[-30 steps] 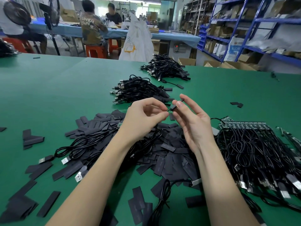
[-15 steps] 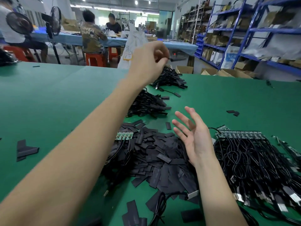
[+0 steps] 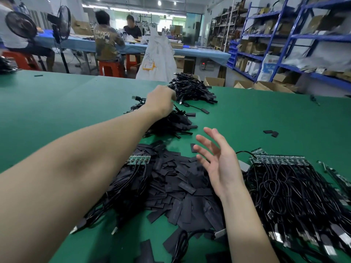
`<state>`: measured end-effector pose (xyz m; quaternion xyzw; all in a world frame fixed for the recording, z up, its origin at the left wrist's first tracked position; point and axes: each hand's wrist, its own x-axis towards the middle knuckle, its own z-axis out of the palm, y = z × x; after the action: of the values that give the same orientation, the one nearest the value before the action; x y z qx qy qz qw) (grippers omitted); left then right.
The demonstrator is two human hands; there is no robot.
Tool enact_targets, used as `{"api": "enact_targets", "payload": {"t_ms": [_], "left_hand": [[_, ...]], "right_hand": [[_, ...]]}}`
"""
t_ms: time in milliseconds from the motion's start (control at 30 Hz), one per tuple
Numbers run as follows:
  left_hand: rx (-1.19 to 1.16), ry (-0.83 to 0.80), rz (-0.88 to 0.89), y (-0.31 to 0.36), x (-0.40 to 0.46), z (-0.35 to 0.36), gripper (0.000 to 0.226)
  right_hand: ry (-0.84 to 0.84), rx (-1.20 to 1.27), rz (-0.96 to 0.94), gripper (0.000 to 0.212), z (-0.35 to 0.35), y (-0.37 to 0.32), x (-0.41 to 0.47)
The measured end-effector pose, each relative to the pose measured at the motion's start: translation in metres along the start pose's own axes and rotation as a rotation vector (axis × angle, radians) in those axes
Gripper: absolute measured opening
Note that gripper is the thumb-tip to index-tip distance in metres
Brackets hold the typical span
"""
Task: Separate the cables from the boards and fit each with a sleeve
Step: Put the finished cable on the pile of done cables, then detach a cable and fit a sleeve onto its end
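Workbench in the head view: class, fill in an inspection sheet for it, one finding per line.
Surface: green table.
Job's things: pile of black sleeves; boards with cables attached; two heaps of sleeved cables.
Clutter: stray sleeve pieces.
Grippers: left hand reaches over the nearer heap, grip unclear; right hand open, empty.
Cables: tangled bundle at right.
Surroundings: seated workers, fans, blue shelving, white bag.

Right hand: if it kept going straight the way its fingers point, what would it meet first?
Probably the nearer pile of sleeved cables. The right hand hangs open above the loose sleeves, fingers aimed up and left across bare green table. Depth is unclear; it might pass above the pile.
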<state>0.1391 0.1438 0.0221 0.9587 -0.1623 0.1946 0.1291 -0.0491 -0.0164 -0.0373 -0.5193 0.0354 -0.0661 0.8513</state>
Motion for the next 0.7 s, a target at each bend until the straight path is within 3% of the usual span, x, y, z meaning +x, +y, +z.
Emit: {"api": "enact_targets", "payload": {"t_ms": [100, 200, 300, 400, 500, 700], "left_hand": [[-0.092, 0.09, 0.038, 0.005, -0.022, -0.017, 0.019], [-0.266, 0.081, 0.0, 0.006, -0.062, -0.028, 0.011], [-0.354, 0.042, -0.102, -0.004, -0.111, -0.029, 0.024], [-0.284, -0.032, -0.214, -0.016, -0.157, -0.02, 0.036], [-0.059, -0.205, -0.263, -0.017, -0.177, -0.01, 0.031], [-0.031, -0.236, -0.239, -0.018, -0.177, -0.008, 0.031]], "right_hand": [[0.001, -0.082, 0.011, 0.024, 0.003, 0.002, 0.0], [-0.004, -0.178, 0.019, 0.019, 0.007, 0.004, -0.001], [-0.005, -0.296, 0.021, 0.016, 0.015, 0.007, -0.001], [-0.06, -0.508, -0.028, 0.012, 0.024, 0.016, -0.002], [-0.137, -0.676, -0.075, 0.01, 0.033, 0.025, -0.004], [-0.135, -0.947, -0.181, 0.006, 0.039, 0.038, -0.003]]}}
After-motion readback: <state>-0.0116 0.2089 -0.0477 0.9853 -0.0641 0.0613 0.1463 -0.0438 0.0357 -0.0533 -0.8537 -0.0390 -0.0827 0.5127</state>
